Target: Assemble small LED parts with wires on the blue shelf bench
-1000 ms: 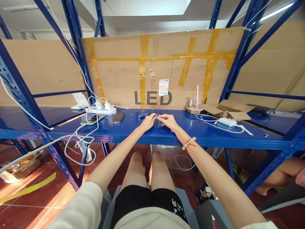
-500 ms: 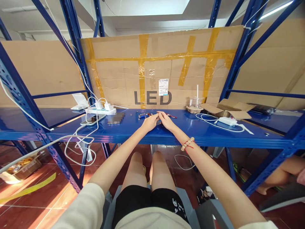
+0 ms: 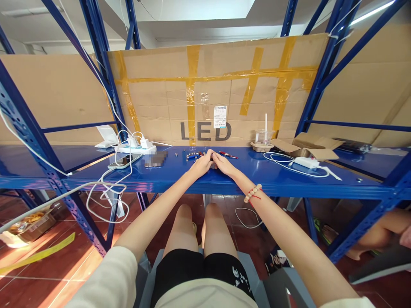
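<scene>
On the blue shelf, my left hand (image 3: 203, 165) and my right hand (image 3: 222, 163) meet at the fingertips, curled close to the surface. A small greyish thing shows in part between them, too covered by my fingers to name. Just left of my left hand lie small blue, silver and red pieces (image 3: 192, 156). Beyond my right hand a thin red pen-like thing (image 3: 229, 155) rests flat on the shelf. Around my right wrist are a beaded bracelet and a red string.
Left on the blue shelf (image 3: 180, 179) are a white power strip (image 3: 136, 149) with looping cables, a phone (image 3: 123, 161) and a blurred item. To the right stand a clear cup with a straw (image 3: 263, 139), an open cardboard box (image 3: 306, 147) and a white adapter (image 3: 306, 162). Blue posts flank both sides.
My fingers have shifted slightly, drawing in closer over the small thing. More of the red pen-like thing is uncovered beside my right hand.
</scene>
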Demonstrator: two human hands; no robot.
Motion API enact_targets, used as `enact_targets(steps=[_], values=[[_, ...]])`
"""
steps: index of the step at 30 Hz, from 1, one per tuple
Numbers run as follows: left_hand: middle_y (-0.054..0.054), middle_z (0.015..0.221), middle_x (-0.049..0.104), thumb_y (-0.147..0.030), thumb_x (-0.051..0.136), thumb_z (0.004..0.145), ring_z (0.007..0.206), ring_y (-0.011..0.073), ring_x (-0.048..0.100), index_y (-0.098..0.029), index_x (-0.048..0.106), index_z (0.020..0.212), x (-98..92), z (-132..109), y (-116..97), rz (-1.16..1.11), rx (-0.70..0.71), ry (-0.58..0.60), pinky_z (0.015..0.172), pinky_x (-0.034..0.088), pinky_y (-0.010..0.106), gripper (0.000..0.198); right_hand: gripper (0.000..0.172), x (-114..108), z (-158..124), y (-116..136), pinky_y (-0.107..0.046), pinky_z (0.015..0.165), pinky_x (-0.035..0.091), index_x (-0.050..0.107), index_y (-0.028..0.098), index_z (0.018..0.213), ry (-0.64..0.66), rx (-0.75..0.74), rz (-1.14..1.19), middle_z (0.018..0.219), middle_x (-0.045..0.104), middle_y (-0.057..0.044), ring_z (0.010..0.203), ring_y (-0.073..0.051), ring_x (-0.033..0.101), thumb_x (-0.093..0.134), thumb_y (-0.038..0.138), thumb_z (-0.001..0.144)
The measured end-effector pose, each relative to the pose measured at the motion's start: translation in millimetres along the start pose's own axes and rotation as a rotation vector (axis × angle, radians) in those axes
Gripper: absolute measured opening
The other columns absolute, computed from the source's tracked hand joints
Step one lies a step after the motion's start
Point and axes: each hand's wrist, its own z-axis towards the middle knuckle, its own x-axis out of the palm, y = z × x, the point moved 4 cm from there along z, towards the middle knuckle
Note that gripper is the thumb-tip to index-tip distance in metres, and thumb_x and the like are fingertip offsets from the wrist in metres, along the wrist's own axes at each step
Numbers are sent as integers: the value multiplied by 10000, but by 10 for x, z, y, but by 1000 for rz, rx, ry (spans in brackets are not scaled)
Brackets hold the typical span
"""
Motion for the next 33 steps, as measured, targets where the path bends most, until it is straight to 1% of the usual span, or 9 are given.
enact_targets(steps=[4, 7, 12, 17, 21, 26, 29, 31, 33], values=[[65, 915, 607, -143, 391, 783, 870, 207, 588, -196, 383, 1070, -7, 3, -9, 29, 40, -11, 757, 458, 325, 292, 524, -13, -20, 40, -252, 584, 427, 612, 177, 865, 9, -5, -58, 515, 492, 23, 513, -119, 493, 289, 589, 830], [75, 954, 581, -105, 372, 762, 887, 198, 569, -186, 402, 1056, -17, 6, -23, 50, 83, -30, 788, 451, 333, 306, 525, -24, -30, 76, -257, 588, 417, 602, 170, 764, 5, 13, -97, 499, 496, 19, 518, -129, 499, 323, 613, 803], [85, 1070, 506, -77, 370, 725, 961, 172, 508, -182, 425, 1021, -42, 4, -50, 39, 131, -81, 860, 425, 324, 319, 538, -22, -26, 103, -256, 594, 409, 575, 168, 647, 43, -21, -109, 464, 484, 21, 507, -130, 491, 344, 636, 774], [66, 977, 497, -61, 363, 697, 859, 157, 498, -181, 432, 999, -29, 12, -34, 52, 138, -86, 814, 429, 311, 332, 521, -7, -25, 80, -240, 583, 390, 537, 153, 567, 86, -17, -2, 535, 545, -4, 536, -123, 506, 424, 635, 730], [52, 898, 490, -51, 368, 675, 801, 149, 483, -172, 431, 994, -14, 35, 6, 43, 164, -130, 773, 425, 299, 347, 521, -22, -31, 94, -229, 520, 327, 458, 157, 502, 57, -13, -6, 484, 463, 19, 487, -95, 416, 473, 645, 686], [35, 838, 486, -96, 462, 637, 760, 143, 476, -168, 429, 997, 6, 39, 6, -48, 195, -166, 725, 417, 284, 369, 556, -29, -13, 71, -235, 496, 271, 391, 166, 485, 46, 32, -10, 466, 380, 37, 484, -81, 334, 473, 694, 636], [25, 834, 500, -125, 508, 616, 756, 137, 485, -169, 421, 1011, -16, 34, 12, -169, 134, -195, 714, 414, 273, 406, 572, -44, 5, 54, -239, 489, 230, 355, 174, 490, 13, 35, -41, 476, 317, 48, 500, -78, 280, 457, 721, 620], [20, 820, 521, -145, 479, 655, 767, 135, 501, -174, 428, 997, -66, 31, 53, -285, 30, -281, 720, 414, 270, 347, 578, -47, 11, 53, -241, 491, 214, 347, 175, 496, 2, 20, -46, 492, 295, 49, 514, -79, 258, 443, 732, 621], [14, 776, 543, -164, 411, 720, 761, 134, 518, -179, 442, 954, -126, 23, 128, -389, -114, -407, 732, 415, 273, 236, 579, -44, 12, 50, -243, 494, 210, 359, 173, 502, -1, 20, -42, 505, 298, 46, 524, -81, 257, 435, 733, 628]])
